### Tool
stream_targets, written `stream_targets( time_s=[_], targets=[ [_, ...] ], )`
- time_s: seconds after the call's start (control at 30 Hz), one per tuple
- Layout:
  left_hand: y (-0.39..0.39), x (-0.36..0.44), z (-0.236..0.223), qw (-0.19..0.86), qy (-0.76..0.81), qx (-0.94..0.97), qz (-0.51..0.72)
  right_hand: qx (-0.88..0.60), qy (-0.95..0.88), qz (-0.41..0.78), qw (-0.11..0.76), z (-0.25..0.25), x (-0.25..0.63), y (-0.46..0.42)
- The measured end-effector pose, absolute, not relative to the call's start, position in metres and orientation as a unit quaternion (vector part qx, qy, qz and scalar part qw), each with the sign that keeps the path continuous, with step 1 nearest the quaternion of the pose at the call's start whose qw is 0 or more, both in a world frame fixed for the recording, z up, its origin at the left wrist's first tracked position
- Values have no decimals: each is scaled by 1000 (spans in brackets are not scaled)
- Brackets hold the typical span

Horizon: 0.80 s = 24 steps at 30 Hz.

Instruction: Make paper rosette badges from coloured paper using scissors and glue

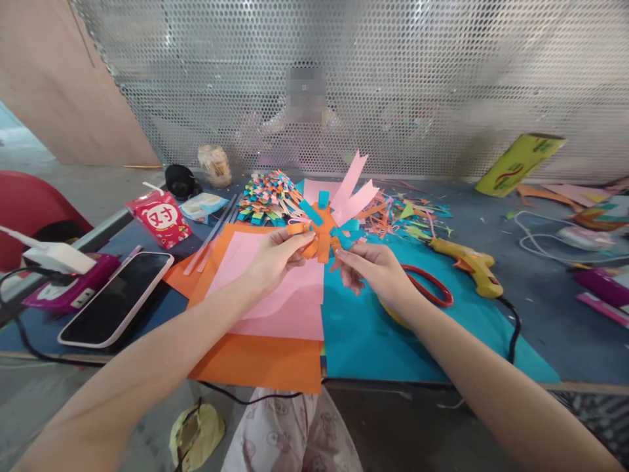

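Between my two hands is a paper rosette (323,219) with an orange middle, folded orange and blue paper loops round it and two pink notched ribbon tails (354,193) pointing up and away. My left hand (284,252) pinches its left edge by the orange loops. The fingers of my right hand (366,263) close on a small orange paper loop (335,246) at the lower right edge. Below the hands lie pink sheets (265,308) on orange sheets (260,360), with a blue sheet (393,347) to the right. Red-handled scissors (432,288) are partly hidden behind my right forearm.
A yellow glue gun (469,265) with a black cord lies right. Folded paper loops (268,200) are heaped at the back, beside paper scraps (393,213). Left are a phone (118,298), a purple power strip (78,282) and a red drink pouch (160,216). Perforated metal (393,85) stands behind.
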<state>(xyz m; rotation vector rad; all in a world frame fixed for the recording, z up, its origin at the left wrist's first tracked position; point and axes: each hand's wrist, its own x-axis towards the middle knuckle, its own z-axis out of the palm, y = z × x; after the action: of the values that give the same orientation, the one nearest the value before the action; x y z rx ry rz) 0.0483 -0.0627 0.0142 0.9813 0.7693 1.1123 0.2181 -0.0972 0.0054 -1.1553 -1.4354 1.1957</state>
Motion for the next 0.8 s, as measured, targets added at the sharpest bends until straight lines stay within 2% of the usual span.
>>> stream_targets(
  time_s=[0.43, 0.57, 0.63, 0.73, 0.8],
  targets=[
    [-62, 49, 13, 677, 326, 434, 497, -481, -586, 479, 443, 7, 218, -97],
    [-59, 47, 12, 689, 339, 391, 508, -490, -610, 439, 441, 7, 221, -100],
    [-55, 45, 11, 698, 351, 355, 513, -515, -657, 323, 446, 5, 225, -101],
    [-52, 43, 8, 726, 354, 317, 496, -530, -724, 2, 442, 3, 232, -101],
    [-52, 43, 7, 753, 348, 305, 468, -495, -748, -163, 411, 3, 236, -98]
  ],
)
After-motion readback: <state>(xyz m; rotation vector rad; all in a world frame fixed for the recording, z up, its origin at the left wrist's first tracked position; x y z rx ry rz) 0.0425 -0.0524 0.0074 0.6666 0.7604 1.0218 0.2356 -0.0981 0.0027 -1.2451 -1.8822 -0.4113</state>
